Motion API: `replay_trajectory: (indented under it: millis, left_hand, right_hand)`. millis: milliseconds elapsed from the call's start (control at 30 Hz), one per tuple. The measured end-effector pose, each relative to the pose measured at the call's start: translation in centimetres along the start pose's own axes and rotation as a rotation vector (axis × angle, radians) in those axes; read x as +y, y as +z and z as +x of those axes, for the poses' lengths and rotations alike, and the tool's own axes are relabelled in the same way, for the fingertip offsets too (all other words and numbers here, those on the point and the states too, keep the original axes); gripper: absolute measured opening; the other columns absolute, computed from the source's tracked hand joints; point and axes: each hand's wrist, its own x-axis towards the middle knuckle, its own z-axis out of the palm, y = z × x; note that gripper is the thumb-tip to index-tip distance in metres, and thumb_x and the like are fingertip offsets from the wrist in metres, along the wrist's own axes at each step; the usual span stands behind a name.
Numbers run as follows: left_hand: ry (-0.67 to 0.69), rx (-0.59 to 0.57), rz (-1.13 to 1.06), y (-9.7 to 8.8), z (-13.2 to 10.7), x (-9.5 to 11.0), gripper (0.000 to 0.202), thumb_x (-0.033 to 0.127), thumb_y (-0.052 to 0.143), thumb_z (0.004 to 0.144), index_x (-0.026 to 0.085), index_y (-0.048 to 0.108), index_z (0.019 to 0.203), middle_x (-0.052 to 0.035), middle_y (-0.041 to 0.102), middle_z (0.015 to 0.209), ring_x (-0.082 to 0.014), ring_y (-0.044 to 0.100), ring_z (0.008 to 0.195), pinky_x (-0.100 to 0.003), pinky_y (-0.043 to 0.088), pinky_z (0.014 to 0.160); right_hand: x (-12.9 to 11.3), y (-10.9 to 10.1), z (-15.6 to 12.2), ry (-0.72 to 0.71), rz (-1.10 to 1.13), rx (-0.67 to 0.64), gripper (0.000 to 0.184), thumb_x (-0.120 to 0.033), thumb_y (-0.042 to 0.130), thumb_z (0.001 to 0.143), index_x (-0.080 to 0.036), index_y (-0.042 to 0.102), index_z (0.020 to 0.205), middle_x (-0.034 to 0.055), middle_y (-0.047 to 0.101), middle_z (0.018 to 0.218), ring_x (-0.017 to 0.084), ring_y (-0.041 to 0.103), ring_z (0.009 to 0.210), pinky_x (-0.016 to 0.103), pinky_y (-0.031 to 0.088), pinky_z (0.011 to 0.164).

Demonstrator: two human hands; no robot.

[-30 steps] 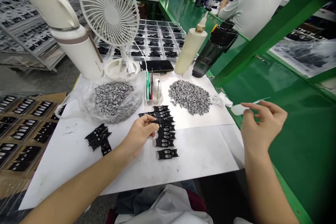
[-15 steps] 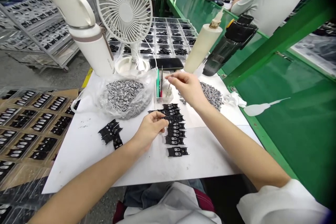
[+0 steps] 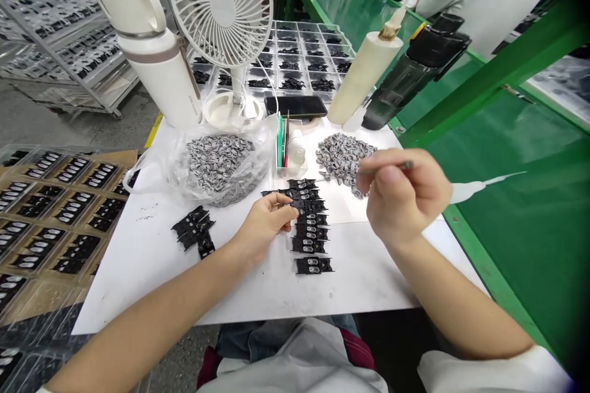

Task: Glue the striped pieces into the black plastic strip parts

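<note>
black plastic strips [image 3: 308, 234] in a column, left hand [image 3: 265, 224] pinching one, right hand [image 3: 401, 196] pinching a thin tool [image 3: 387, 166]

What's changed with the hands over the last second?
The right hand moved in from the green bench to the clear tool holder, then back right, and now grips a thin metal-tipped tool above the grey parts pile. The left hand stayed at the black strips.

Catalogued at the bench: one cream insulated flask [image 3: 157, 73] and one white plastic desk fan [image 3: 222, 0] are stood side by side; one black smartphone [image 3: 295, 106] is laid flat; one cream cylindrical nozzle bottle [image 3: 364, 73] is placed beside one black plastic bottle [image 3: 396, 89].
</note>
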Motion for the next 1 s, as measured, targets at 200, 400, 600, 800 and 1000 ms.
replay_trajectory:
  millis: [200,400,600,800,1000]
  left_hand:
    - [0.0,-0.017,0.015,0.0,0.0,0.0,0.019,0.018,0.064,0.062,0.017,0.05,0.075,0.0064,0.046,0.057,-0.0061,0.042,0.051,-0.022,0.034,0.055]
    - [0.001,-0.018,0.035,0.0,0.0,0.0,0.018,0.019,0.064,0.064,0.017,0.05,0.075,0.0059,0.047,0.058,-0.0062,0.043,0.052,-0.022,0.034,0.055]
    - [0.007,-0.023,0.038,-0.1,0.0,-0.2,0.018,0.019,0.064,0.064,0.017,0.05,0.076,0.0055,0.047,0.059,-0.0063,0.043,0.053,-0.022,0.034,0.056]
    - [0.0,-0.02,0.054,0.0,-0.1,-0.1,0.018,0.019,0.063,0.065,0.017,0.049,0.076,0.0061,0.046,0.058,-0.0061,0.043,0.052,-0.022,0.034,0.055]
    - [0.006,-0.007,0.067,-0.1,-0.1,-0.2,0.018,0.018,0.062,0.065,0.017,0.049,0.077,0.0066,0.045,0.057,-0.006,0.043,0.052,-0.022,0.035,0.055]
  right_hand:
    - [0.4,-0.6,-3.1,0.061,0.052,-0.163,0.021,-0.035,0.048,0.082,-0.021,0.061,0.073,0.0011,0.056,0.054,0.014,0.051,0.044,0.029,0.041,0.043]
    - [0.8,-0.3,-3.3,0.027,0.107,-0.159,0.015,-0.026,0.049,0.082,-0.02,0.062,0.075,-0.0007,0.056,0.052,0.012,0.051,0.045,0.027,0.039,0.044]
    - [0.6,-0.4,-3.3,0.035,0.071,-0.211,0.015,-0.024,0.048,0.083,-0.02,0.061,0.076,-0.0009,0.058,0.054,0.012,0.053,0.048,0.027,0.041,0.049]
    - [0.7,-0.4,-3.4,0.007,0.069,-0.171,0.017,-0.028,0.049,0.083,-0.019,0.06,0.075,-0.0013,0.056,0.053,0.011,0.052,0.044,0.026,0.041,0.044]
    - [0.7,-0.5,-0.8,0.025,-0.011,-0.066,0.014,-0.025,0.049,0.084,-0.02,0.06,0.077,-0.0024,0.054,0.055,0.01,0.052,0.047,0.024,0.04,0.043]
